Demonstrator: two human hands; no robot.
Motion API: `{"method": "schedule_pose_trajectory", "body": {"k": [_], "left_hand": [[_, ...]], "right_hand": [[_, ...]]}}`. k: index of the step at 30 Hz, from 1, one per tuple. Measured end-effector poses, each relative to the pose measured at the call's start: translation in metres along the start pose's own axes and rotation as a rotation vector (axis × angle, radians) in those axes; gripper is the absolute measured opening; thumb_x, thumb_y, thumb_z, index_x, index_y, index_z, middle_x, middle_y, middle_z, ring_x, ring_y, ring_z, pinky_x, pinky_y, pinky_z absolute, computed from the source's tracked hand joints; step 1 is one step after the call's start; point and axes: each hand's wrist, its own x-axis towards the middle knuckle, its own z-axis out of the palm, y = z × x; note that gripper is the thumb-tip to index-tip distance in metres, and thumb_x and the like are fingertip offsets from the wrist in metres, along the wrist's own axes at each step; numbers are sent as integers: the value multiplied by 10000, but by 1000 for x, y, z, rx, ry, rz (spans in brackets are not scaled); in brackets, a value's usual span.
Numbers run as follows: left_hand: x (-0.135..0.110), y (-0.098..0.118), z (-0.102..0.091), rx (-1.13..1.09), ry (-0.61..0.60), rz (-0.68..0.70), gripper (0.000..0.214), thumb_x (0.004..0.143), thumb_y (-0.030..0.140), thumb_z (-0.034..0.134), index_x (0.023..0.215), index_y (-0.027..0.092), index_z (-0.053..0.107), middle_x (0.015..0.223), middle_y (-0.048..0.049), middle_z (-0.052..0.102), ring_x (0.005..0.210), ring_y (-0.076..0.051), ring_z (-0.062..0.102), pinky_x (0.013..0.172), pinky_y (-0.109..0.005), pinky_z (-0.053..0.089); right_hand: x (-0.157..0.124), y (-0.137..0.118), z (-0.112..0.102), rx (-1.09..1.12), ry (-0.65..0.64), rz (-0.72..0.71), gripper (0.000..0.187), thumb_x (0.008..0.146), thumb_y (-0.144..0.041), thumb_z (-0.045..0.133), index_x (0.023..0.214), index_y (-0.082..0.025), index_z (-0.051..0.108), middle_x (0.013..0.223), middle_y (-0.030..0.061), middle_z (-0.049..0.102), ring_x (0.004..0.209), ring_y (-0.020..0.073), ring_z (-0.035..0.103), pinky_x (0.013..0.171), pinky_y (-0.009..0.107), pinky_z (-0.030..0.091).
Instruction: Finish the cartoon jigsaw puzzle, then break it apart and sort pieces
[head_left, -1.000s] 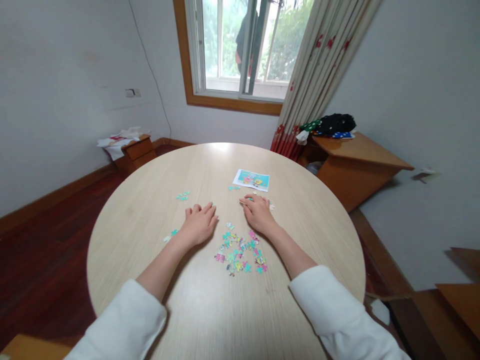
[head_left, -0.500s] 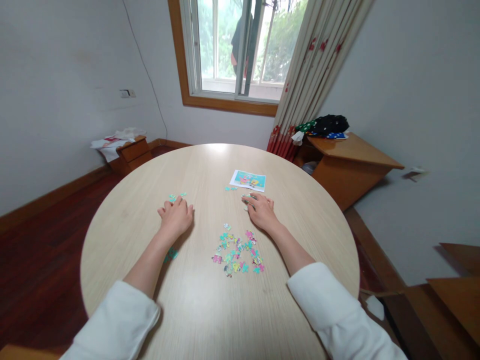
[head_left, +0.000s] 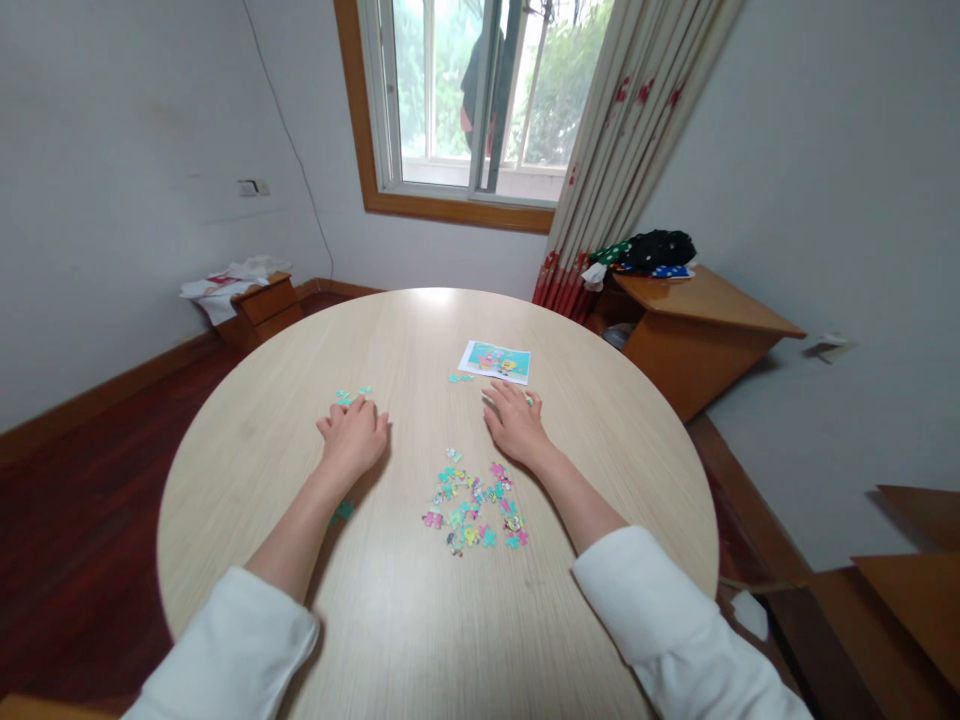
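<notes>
My left hand (head_left: 352,438) rests low over the table's left part, fingers loosely bent and thumb apart. Just beyond its fingertips lie several turquoise jigsaw pieces (head_left: 344,396); more pieces (head_left: 342,511) show beside the left wrist. My right hand (head_left: 516,420) lies on the table with fingers spread, just in front of a picture sheet (head_left: 493,362) with cartoon figures. A small green piece (head_left: 529,402) peeks out at that hand's right side, and whatever is under the palm is hidden. Between the forearms is a loose cluster of colourful jigsaw pieces (head_left: 472,510).
The round pale wooden table (head_left: 405,620) fills the middle. Small turquoise pieces (head_left: 460,379) lie at the sheet's near left edge. Beyond the table are a window, a curtain (head_left: 622,130), a wooden cabinet (head_left: 697,330) with cloths on top, and a low drawer unit (head_left: 270,305).
My right hand has shifted slightly left and its fingers have spread over the pieces that showed by its fingertips. A green piece now shows at its right. My left hand has barely moved.
</notes>
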Motion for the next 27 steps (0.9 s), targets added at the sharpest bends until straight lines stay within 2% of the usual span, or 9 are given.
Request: {"method": "schedule_pose_trajectory", "body": {"k": [3, 5, 8, 11, 14, 17, 20, 22, 27], "left_hand": [[-1, 3, -1, -32, 29, 23, 371, 872, 318, 314, 988, 158, 628, 1295, -141, 527, 1053, -396, 443, 796, -521, 347], [-3, 6, -1, -73, 46, 64, 350, 864, 295, 339, 975, 172, 647, 1265, -120, 560, 1053, -372, 453, 810, -499, 341], [-4, 9, -1, -112, 46, 127, 311, 841, 264, 388, 902, 186, 682, 1173, -103, 624, 1047, -334, 471, 833, -471, 325], [-5, 12, -1, -126, 30, 160, 297, 824, 224, 398, 835, 186, 692, 1053, -105, 673, 1010, -308, 497, 831, -456, 314], [-8, 15, -2, -178, -16, 276, 319, 828, 183, 372, 890, 193, 684, 1048, -87, 681, 987, -281, 502, 830, -445, 304], [-15, 22, -3, -213, -106, 464, 351, 836, 174, 360, 1036, 227, 644, 1229, -45, 610, 992, -270, 468, 827, -440, 299], [-22, 31, -2, -206, -176, 557, 377, 850, 197, 356, 1142, 225, 593, 1362, -38, 504, 991, -274, 440, 831, -444, 294], [-25, 36, -2, -196, -188, 579, 375, 860, 198, 337, 1116, 204, 611, 1347, -49, 519, 975, -274, 439, 830, -448, 288], [-31, 44, -7, -199, -181, 640, 339, 840, 152, 341, 825, 194, 677, 1110, -54, 673, 910, -244, 473, 812, -431, 275]], "right_hand": [[-1, -10, -2, 11, -118, -47, 367, 901, -209, 370, 1242, -180, 503, 1315, 123, 535, 1333, 280, 316, 1056, 572, 99], [-4, -18, -4, 69, -188, -130, 386, 897, -177, 342, 1256, -177, 485, 1301, 113, 547, 1337, 252, 320, 1075, 561, 77], [-8, -32, -7, 191, -269, -267, 419, 864, -128, 337, 1260, -173, 465, 1297, 104, 549, 1307, 193, 375, 1097, 513, 90], [-11, -41, -9, 288, -313, -312, 448, 828, -96, 343, 1255, -177, 451, 1263, 96, 578, 1234, 161, 461, 1101, 492, 99], [-11, -40, -7, 324, -250, -305, 456, 804, -74, 323, 1227, -171, 464, 1252, 95, 582, 1215, 155, 473, 1095, 477, 124], [-8, -33, -2, 300, -131, -273, 438, 812, -78, 300, 1203, -155, 483, 1263, 107, 562, 1226, 168, 452, 1080, 463, 167], [-6, -25, 5, 246, -59, -230, 434, 813, -80, 301, 1199, -146, 490, 1245, 123, 570, 1216, 188, 458, 1065, 463, 190], [-4, -21, 8, 198, -38, -185, 437, 811, -82, 310, 1205, -136, 491, 1245, 134, 571, 1230, 208, 447, 1058, 470, 191], [1, -12, 14, 91, -64, -83, 451, 818, -97, 324, 1244, -112, 472, 1278, 143, 555, 1284, 248, 390, 1060, 485, 159]]}}
